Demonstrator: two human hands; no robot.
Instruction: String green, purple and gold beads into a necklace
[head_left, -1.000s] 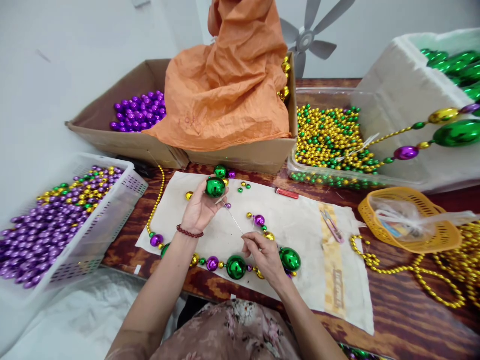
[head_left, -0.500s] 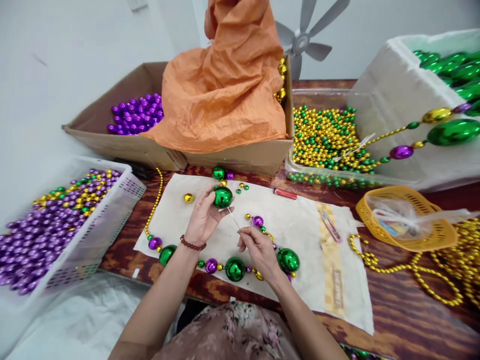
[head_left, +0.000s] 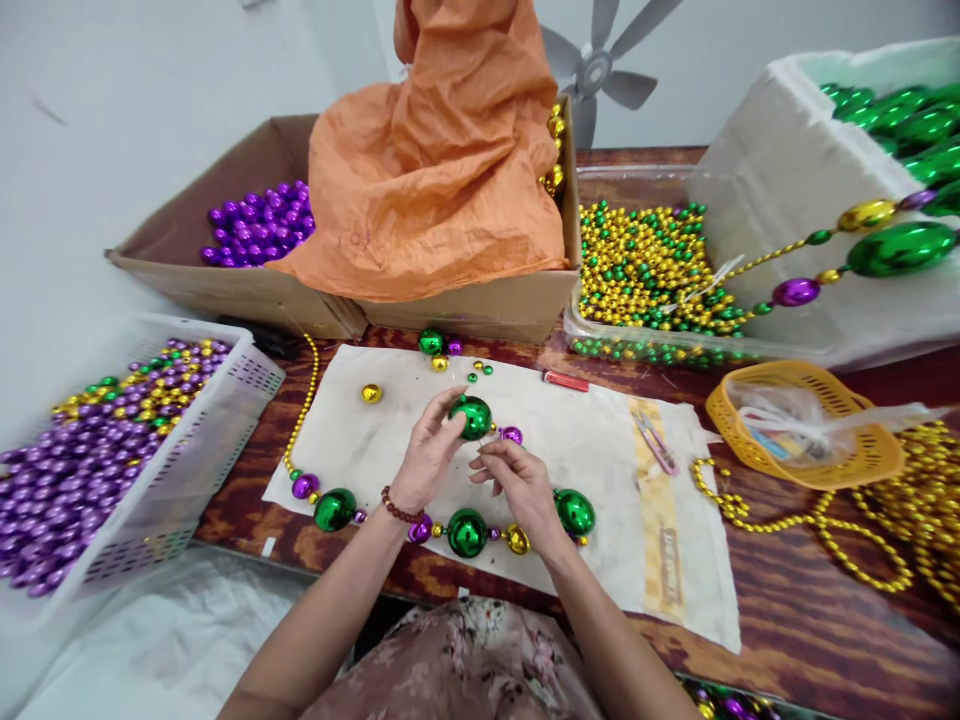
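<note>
Over the white cloth [head_left: 360,440], my left hand [head_left: 427,455] pinches a large shiny green bead [head_left: 474,418] between thumb and fingers. Just right of it and lower, my right hand [head_left: 521,490] has its thumb and forefinger pressed together on a thin string, close under the bead; most of the string is hidden by the fingers. A strand of beads curves below and around my hands, with a big green bead [head_left: 466,532], a gold bead [head_left: 517,538] and another green bead [head_left: 574,512]. A purple bead [head_left: 511,436] lies just past my right fingertips.
Loose beads, including a gold one [head_left: 371,393], and a red lighter [head_left: 566,380] lie on the cloth. Small scissors [head_left: 656,445] rest at right. A white basket [head_left: 259,375], cardboard box [head_left: 465,315], clear bin [head_left: 592,325], foam box [head_left: 780,130] and yellow basket [head_left: 810,470] surround it.
My left hand has moved right and slightly down with the green bead. The bead is now nearer my right hand, and the thin line between them has shortened. The view has shifted slightly.
</note>
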